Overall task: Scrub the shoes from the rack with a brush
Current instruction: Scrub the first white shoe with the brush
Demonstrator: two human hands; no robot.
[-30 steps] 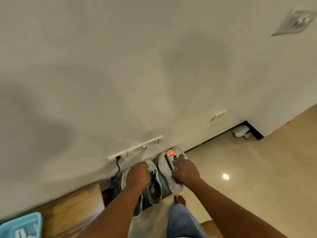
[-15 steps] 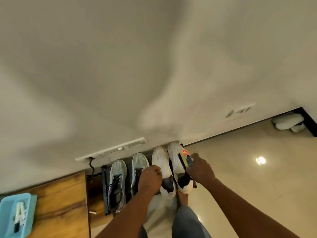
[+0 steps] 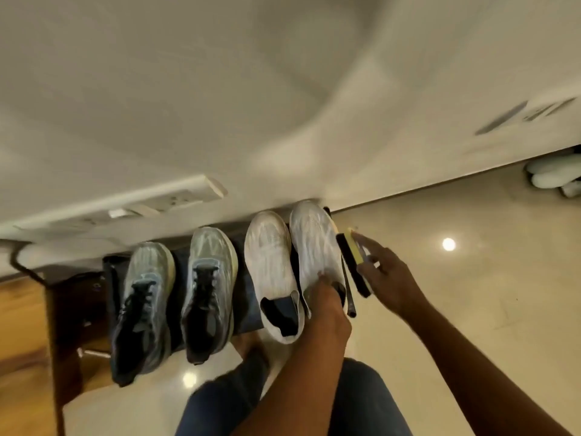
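Two pairs of shoes stand in a row on a low dark rack (image 3: 245,313) against the wall. On the left are two grey lace-up trainers (image 3: 143,306) (image 3: 209,291). On the right are two white slip-on shoes (image 3: 272,269) (image 3: 316,247). My left hand (image 3: 327,313) grips the heel opening of the rightmost white shoe. My right hand (image 3: 385,278) holds a brush (image 3: 353,265) with a yellow back and dark bristles, just to the right of that shoe, bristles facing it.
A white socket strip (image 3: 157,204) with a black cable runs along the wall above the rack. A wooden surface (image 3: 22,341) lies to the left. Pale slippers (image 3: 553,174) sit by the wall at far right. My jeans-clad leg (image 3: 361,404) and bare foot are below.
My left hand shifted right from the inner white shoe to the heel of the rightmost one. The brush came off that shoe's top and now sits beside it. The camera tilted closer.
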